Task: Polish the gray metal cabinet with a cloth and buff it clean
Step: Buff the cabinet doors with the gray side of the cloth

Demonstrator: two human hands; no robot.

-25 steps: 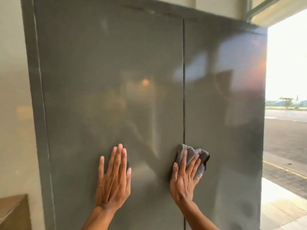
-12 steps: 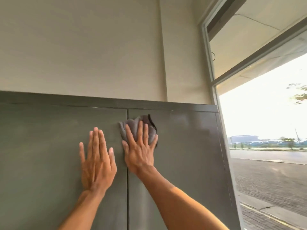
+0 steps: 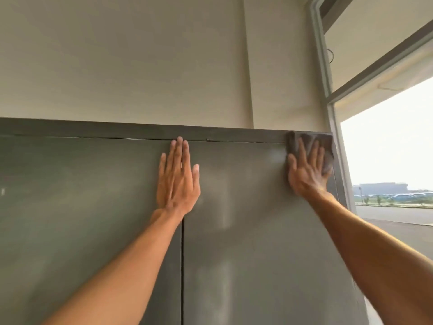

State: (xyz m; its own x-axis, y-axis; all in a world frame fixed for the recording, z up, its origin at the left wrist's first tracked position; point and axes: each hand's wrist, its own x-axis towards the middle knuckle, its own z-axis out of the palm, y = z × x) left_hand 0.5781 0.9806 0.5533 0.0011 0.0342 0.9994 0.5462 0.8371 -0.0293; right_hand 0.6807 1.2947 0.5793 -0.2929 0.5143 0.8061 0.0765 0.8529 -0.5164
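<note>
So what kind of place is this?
Probably a ground-floor room or lobby open to the street: a gray metal cabinet against a plain wall, and a wide framed opening showing a road outside.

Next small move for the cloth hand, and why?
Probably slide the right hand and cloth down the right edge: the cloth sits at the cabinet top right corner, nothing left above or rightward; the left hand lies flat over the seam.

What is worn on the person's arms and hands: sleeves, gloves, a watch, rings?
Nothing that shows. The left hand and the right hand have no gloves and no visible rings. Neither wrist carries a watch, and both forearms are uncovered up to the picture's edge.
</note>
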